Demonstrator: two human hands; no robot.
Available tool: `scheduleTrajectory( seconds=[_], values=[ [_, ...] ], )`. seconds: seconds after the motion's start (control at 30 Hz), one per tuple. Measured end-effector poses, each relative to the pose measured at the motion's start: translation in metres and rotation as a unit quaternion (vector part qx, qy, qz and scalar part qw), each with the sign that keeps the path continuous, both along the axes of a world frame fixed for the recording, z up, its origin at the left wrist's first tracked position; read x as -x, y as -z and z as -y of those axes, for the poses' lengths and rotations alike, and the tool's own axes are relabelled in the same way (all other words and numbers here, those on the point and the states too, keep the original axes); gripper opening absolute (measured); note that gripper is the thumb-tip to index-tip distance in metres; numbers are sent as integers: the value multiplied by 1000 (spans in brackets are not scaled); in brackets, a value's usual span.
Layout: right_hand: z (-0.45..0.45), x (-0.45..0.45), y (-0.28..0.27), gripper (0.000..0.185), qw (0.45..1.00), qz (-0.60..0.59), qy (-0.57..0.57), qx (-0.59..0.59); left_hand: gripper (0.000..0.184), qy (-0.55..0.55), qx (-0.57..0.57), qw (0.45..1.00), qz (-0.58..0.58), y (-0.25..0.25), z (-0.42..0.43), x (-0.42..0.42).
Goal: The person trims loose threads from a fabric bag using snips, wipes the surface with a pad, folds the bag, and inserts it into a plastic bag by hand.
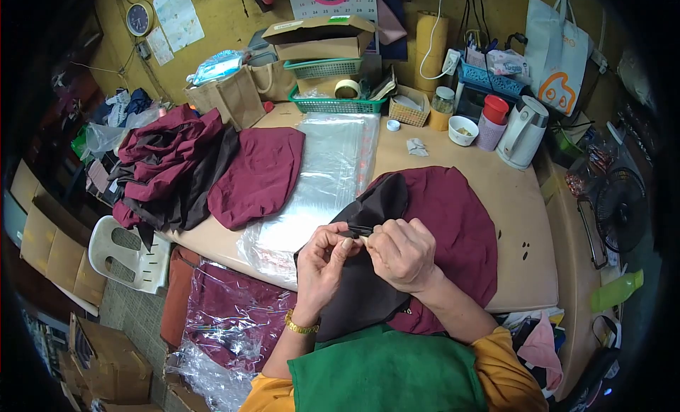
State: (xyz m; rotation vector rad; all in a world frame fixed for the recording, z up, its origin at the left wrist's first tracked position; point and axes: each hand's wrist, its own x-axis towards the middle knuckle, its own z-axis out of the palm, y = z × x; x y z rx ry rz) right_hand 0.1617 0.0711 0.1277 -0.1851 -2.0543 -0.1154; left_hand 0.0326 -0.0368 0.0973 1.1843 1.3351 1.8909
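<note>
A maroon-and-black garment (pixel 453 235) is spread over the front of the table and hangs toward my lap. Above its black part, my left hand (pixel 326 260) is closed, thumb and fingers pinching a small dark edge of the cloth. My right hand (pixel 402 252) is curled into a fist right beside it, the fingertips of both hands nearly meeting. Between them shows a narrow dark strip (pixel 359 229); whether it is cloth or a small tool I cannot tell. The right palm and whatever it grips are hidden.
To the left lie a heap of maroon and black garments (pixel 170 164) and a stack of clear plastic bags (pixel 329 164). Behind stand a green basket (pixel 336 105), a bowl (pixel 463 131), a lidded cup (pixel 491 125) and a kettle (pixel 523 133). A white chair (pixel 152 270) is at left.
</note>
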Motion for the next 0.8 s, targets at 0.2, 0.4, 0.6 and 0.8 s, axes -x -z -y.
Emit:
scheduleTrajectory(
  seconds=[0.2, 0.4, 0.6, 0.8],
  values=[
    [-4, 1, 4, 33, 996, -50, -27, 69, 19, 35, 8, 987, 154, 3, -1, 3],
    [5, -7, -5, 25, 996, -12, -11, 83, 18, 53, -22, 975, 215, 9, -4, 7],
    [5, -6, -2, 34, 997, 11, -15, 72, 18, 48, -5, 981, 186, 10, -4, 7],
    [-2, -2, 12, 29, 996, -16, -31, 84, 19, 47, 0, 985, 169, 6, 0, 3]
  ],
)
